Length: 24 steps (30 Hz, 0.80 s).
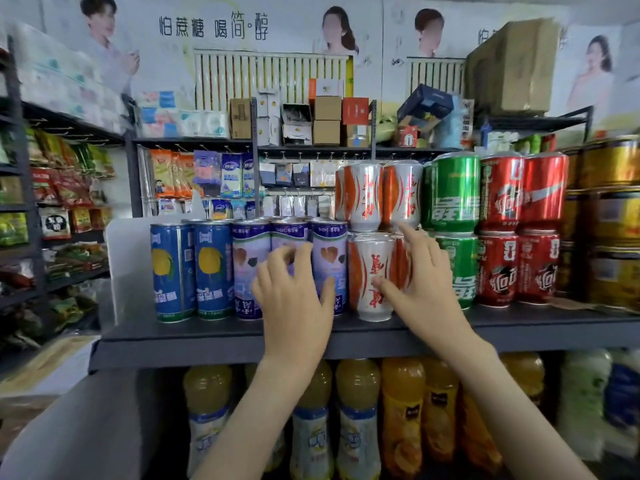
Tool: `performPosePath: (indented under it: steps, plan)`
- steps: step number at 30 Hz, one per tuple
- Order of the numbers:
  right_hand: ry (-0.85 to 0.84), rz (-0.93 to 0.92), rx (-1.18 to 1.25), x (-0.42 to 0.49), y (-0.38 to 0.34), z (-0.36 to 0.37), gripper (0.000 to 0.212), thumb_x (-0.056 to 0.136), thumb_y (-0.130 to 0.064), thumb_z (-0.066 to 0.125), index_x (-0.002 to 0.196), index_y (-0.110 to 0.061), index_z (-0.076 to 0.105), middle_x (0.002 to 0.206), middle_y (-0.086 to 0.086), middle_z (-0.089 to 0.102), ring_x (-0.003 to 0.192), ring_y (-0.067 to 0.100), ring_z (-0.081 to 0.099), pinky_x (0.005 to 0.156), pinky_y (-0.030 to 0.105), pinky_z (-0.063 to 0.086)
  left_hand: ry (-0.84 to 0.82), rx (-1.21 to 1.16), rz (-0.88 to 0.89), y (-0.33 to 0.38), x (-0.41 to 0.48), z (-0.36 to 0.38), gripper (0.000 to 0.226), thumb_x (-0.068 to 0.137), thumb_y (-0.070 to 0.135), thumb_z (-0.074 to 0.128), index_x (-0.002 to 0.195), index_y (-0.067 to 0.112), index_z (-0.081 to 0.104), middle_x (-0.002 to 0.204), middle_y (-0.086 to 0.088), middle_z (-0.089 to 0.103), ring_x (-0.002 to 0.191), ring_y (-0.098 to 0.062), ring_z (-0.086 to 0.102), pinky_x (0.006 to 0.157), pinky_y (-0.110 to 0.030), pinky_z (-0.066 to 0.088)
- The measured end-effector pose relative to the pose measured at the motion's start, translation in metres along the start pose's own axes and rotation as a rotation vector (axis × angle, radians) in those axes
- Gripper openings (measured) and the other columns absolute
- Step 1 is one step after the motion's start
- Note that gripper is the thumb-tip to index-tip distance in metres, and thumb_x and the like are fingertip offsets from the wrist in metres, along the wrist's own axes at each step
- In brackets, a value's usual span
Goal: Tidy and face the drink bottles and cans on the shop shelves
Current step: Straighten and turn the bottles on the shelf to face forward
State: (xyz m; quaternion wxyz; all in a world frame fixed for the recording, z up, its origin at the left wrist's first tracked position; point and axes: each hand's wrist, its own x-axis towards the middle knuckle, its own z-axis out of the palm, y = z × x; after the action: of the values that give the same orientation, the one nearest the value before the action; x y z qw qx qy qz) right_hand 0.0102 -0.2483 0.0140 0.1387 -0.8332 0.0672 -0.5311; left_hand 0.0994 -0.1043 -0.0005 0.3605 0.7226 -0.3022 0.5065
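The left hand point(294, 299) is hovering against the tall pale-purple drink cans point(249, 268) on the grey metal shelf point(214, 336), fingers curling over the middle one; whether it is actually gripping that can I cannot tell. The right hand point(420, 282) is lying open with fingers spread. Its thumb is touching the lower silver-and-orange aluminium can point(372, 271), and its forefinger is reaching the upper silver-and-orange can point(403, 192) stacked on the row below. That stack is looking like the weak spot. Turning or sliding a lower can would probably be rocking the one above, tipping it off the shelf or into the neighbouring green cans point(453, 195). The lower can is also sitting further forward than its neighbours.
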Motion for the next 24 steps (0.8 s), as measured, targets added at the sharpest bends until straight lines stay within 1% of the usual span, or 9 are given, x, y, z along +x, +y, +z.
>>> performPosePath:
  steps: [1,3,4,6,9,13,16,20,24]
  plan:
    - [-0.013,0.036,0.053,-0.006,0.001,0.001,0.076,0.080,-0.025,0.072,0.143,-0.019,0.029,0.137,0.001,0.041,0.126,0.014,0.034,0.106,0.031,0.029,-0.065,-0.069,-0.029,0.007,-0.005,-0.001,0.045,0.077,0.025,0.073,0.116,0.011,0.055,0.108,-0.011,0.055,0.102,-0.027,0.050,0.082,-0.041,0.046]
    - [-0.068,0.105,0.125,-0.014,-0.001,0.003,0.075,0.082,-0.023,0.071,0.144,-0.018,0.028,0.138,0.000,0.041,0.126,0.007,0.034,0.106,0.024,0.028,-0.289,-0.224,-0.133,0.018,-0.013,0.001,0.037,0.088,0.032,0.062,0.118,0.015,0.051,0.111,-0.004,0.054,0.099,-0.021,0.055,0.079,-0.029,0.044]
    - [-0.106,0.148,0.138,-0.017,-0.001,0.004,0.075,0.083,-0.026,0.070,0.144,-0.017,0.028,0.139,-0.001,0.041,0.126,0.007,0.036,0.107,0.024,0.030,-0.361,-0.270,-0.165,0.021,-0.016,0.005,0.035,0.091,0.037,0.057,0.119,0.017,0.049,0.112,0.000,0.054,0.099,-0.017,0.055,0.079,-0.025,0.044]
    - [-0.151,0.226,0.120,-0.020,0.001,0.009,0.074,0.084,-0.035,0.068,0.144,-0.016,0.030,0.140,0.001,0.044,0.128,0.013,0.041,0.108,0.034,0.036,-0.410,-0.320,-0.176,0.026,-0.019,0.011,0.035,0.093,0.037,0.053,0.122,0.018,0.050,0.116,0.001,0.057,0.103,-0.015,0.056,0.084,-0.026,0.046]
    - [-0.148,0.284,0.101,-0.020,0.000,0.012,0.067,0.084,-0.038,0.067,0.140,-0.016,0.036,0.135,0.001,0.051,0.124,0.018,0.048,0.103,0.041,0.042,-0.446,-0.346,-0.170,0.029,-0.016,0.016,0.036,0.094,0.029,0.054,0.127,0.016,0.049,0.121,-0.001,0.059,0.109,-0.016,0.056,0.090,-0.028,0.045]
    - [-0.133,0.311,0.062,-0.019,-0.006,0.014,0.070,0.085,-0.035,0.067,0.141,-0.014,0.033,0.137,0.002,0.047,0.126,0.019,0.045,0.105,0.033,0.038,-0.473,-0.323,-0.157,0.028,-0.011,0.018,0.029,0.092,0.024,0.056,0.119,0.015,0.052,0.117,-0.002,0.060,0.106,-0.016,0.057,0.088,-0.029,0.047]
    - [-0.113,0.322,0.017,-0.018,-0.012,0.016,0.064,0.085,-0.035,0.067,0.137,-0.014,0.036,0.133,0.003,0.048,0.122,0.020,0.045,0.095,0.027,0.038,-0.466,-0.329,-0.186,0.030,-0.008,0.017,0.029,0.091,0.021,0.057,0.118,0.014,0.050,0.117,-0.003,0.058,0.106,-0.017,0.057,0.088,-0.028,0.048]
    - [-0.104,0.331,-0.024,-0.015,-0.015,0.018,0.054,0.088,-0.032,0.064,0.132,-0.013,0.040,0.125,0.003,0.050,0.117,0.018,0.047,0.083,0.020,0.033,-0.493,-0.330,-0.201,0.036,-0.008,0.018,0.039,0.092,0.019,0.055,0.128,0.012,0.043,0.124,-0.007,0.054,0.110,-0.020,0.055,0.089,-0.030,0.047]
    - [-0.088,0.329,-0.046,-0.016,-0.015,0.015,0.052,0.092,-0.027,0.058,0.138,-0.014,0.038,0.128,0.002,0.053,0.117,0.017,0.049,0.090,0.024,0.038,-0.461,-0.309,-0.163,0.043,-0.011,0.020,0.060,0.093,0.021,0.054,0.144,0.015,0.022,0.137,-0.008,0.041,0.122,-0.021,0.047,0.095,-0.030,0.043]
